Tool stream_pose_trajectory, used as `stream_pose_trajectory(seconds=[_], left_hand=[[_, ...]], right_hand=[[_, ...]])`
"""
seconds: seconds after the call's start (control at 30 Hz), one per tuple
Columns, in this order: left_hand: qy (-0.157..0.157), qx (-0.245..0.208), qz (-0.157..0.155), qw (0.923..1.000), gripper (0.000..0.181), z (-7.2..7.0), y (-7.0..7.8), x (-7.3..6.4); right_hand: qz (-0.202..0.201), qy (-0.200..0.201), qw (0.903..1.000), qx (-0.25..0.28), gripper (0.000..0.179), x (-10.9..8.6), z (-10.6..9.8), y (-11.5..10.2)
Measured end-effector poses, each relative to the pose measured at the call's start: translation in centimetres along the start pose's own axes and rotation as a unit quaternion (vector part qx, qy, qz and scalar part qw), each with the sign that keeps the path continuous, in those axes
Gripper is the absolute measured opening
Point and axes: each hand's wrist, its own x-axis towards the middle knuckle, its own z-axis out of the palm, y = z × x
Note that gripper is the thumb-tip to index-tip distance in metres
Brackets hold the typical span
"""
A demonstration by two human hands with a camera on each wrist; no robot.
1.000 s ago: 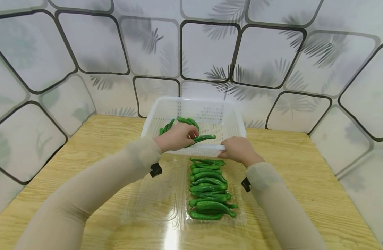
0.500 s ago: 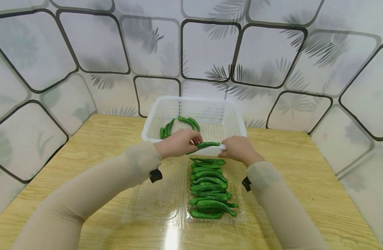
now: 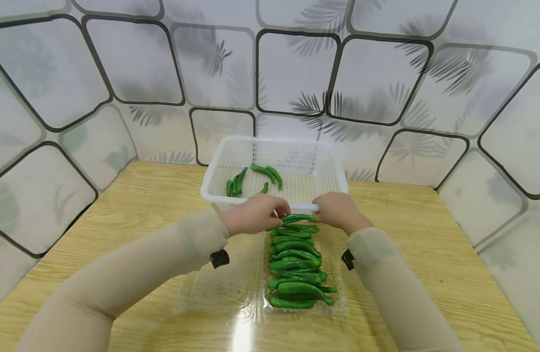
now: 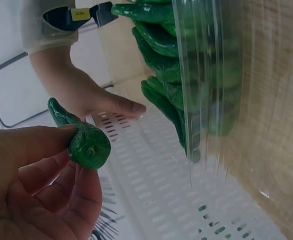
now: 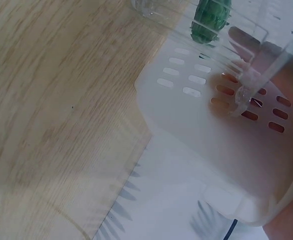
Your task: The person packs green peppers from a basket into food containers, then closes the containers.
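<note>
My left hand (image 3: pixel 257 213) pinches a green chili pepper (image 3: pixel 298 218) between thumb and fingers, over the far end of a clear plastic box (image 3: pixel 341 298). In the left wrist view the pepper (image 4: pixel 90 147) points its blunt end at the camera. A row of green peppers (image 3: pixel 294 266) lies crosswise in the box. Behind it stands a white slotted basket (image 3: pixel 325 168), whose near right rim my right hand (image 3: pixel 339 211) grips. The right wrist view shows fingers (image 5: pixel 246 45) of that hand against the basket wall (image 5: pixel 196 115).
Several more peppers (image 3: pixel 238 183) lie in the basket's left half. The box's clear lid (image 3: pixel 217 283) lies open flat to the left, on the wooden table (image 3: pixel 419 244). A patterned wall covering (image 3: pixel 296 73) rises close behind the basket.
My left hand has carried the pepper out of the basket, over its near rim and toward me, to the far end of the row. The right hand stays on the rim.
</note>
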Motion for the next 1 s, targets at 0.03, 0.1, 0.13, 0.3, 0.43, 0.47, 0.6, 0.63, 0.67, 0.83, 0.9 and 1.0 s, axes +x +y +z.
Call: stream_pose_trajectory(seconds=[0.03,0.1,0.13,0.3,0.43,0.47,0.6,0.63,0.67,0.83,0.9,1.0], left_hand=[[-0.005,-0.004,0.001,1.0000,0.023,0.1,0.0,0.0],[-0.015,-0.007,0.003,0.9999,0.024,0.4,0.1,-0.1],[-0.019,-0.006,0.007,0.9998,0.023,0.6,0.1,-0.1],[-0.017,0.012,0.041,0.9990,0.021,1.3,0.5,-0.6],[-0.013,0.027,0.068,0.9972,0.020,1.9,0.8,-0.9],[-0.014,0.030,0.073,0.9968,0.020,2.1,0.9,-1.0],[-0.024,0.033,0.082,0.9958,0.020,2.6,1.2,-1.2],[-0.027,0.035,0.084,0.9955,0.020,2.7,1.3,-1.2],[-0.031,0.040,0.083,0.9953,0.021,2.8,1.4,-1.2],[-0.052,0.046,0.077,0.9946,0.021,3.3,1.7,-1.6],[-0.063,0.038,0.071,0.9948,0.022,3.5,1.9,-1.8],[-0.078,0.029,0.070,0.9941,0.022,3.8,2.1,-2.0]], right_hand=[[-0.002,0.001,1.0000,-0.001,0.021,0.0,0.0,0.0],[0.000,-0.003,1.0000,0.003,0.021,0.0,0.0,0.0],[0.002,-0.006,1.0000,0.004,0.022,0.0,0.0,0.0],[0.011,-0.014,0.9997,0.014,0.029,-0.2,-0.2,-0.1],[0.010,-0.011,0.9998,0.017,0.028,-0.2,-0.2,-0.1],[0.010,-0.010,0.9998,0.016,0.028,-0.2,-0.2,-0.1],[0.010,-0.007,0.9998,0.015,0.027,-0.2,-0.1,-0.1],[0.010,-0.006,0.9998,0.015,0.027,-0.2,-0.1,-0.1],[0.010,-0.005,0.9998,0.014,0.027,-0.3,-0.1,-0.1],[0.011,-0.007,0.9998,0.013,0.028,-0.3,-0.1,-0.2],[0.011,-0.007,0.9998,0.013,0.028,-0.3,-0.1,-0.2],[0.009,-0.008,0.9998,0.013,0.028,-0.3,-0.1,-0.1]])
